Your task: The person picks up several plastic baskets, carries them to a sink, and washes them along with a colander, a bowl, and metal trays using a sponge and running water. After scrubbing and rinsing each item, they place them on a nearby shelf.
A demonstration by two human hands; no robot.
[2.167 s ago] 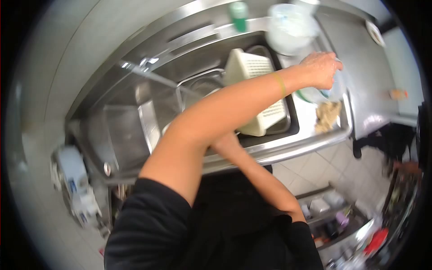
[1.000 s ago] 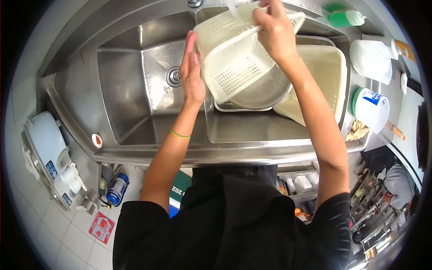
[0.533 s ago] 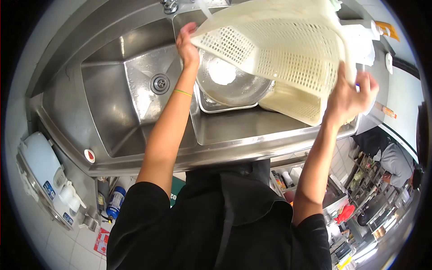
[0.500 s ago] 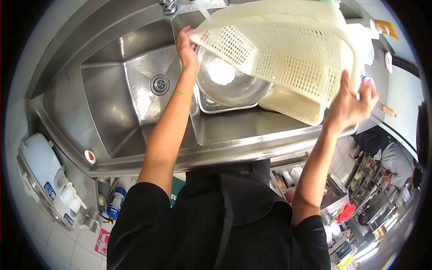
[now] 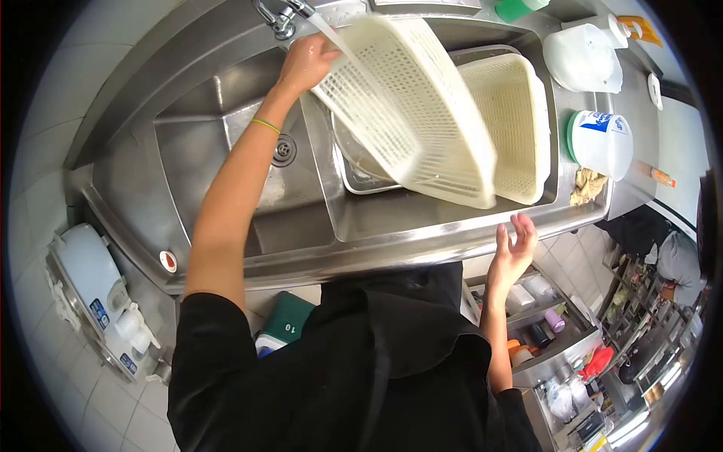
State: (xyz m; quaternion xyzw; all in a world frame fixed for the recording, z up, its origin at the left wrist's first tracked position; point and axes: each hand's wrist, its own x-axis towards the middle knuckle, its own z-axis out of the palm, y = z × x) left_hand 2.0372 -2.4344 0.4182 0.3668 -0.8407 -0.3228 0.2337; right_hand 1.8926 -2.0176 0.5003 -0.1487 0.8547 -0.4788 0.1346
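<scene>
A white perforated plastic basket (image 5: pixel 444 113) hangs tilted over the right sink basin, slightly blurred. At its upper left corner, my left hand (image 5: pixel 307 64) is closed on the rim. Water (image 5: pixel 335 38) streams from the faucet (image 5: pixel 283 24) onto the basket's near side. Apart from the basket, my right hand (image 5: pixel 514 252) is open and holds nothing, in front of the sink's front edge. A second cream basket (image 5: pixel 520 124) sits in the basin behind the tilted one. Partly hidden beneath is a metal tray (image 5: pixel 354 179).
The left basin (image 5: pixel 226 151) has a drain. On the right counter stand a white tub with a blue label (image 5: pixel 602 143), a clear plastic container (image 5: pixel 580 56) and a crumpled cloth (image 5: pixel 587 184). Another person (image 5: pixel 674 267) is at far right. A green bin (image 5: pixel 286 320) stands below.
My right hand has let go of the basket and dropped toward me. The basket has swung left and down in my left hand, now under the water, uncovering the second basket.
</scene>
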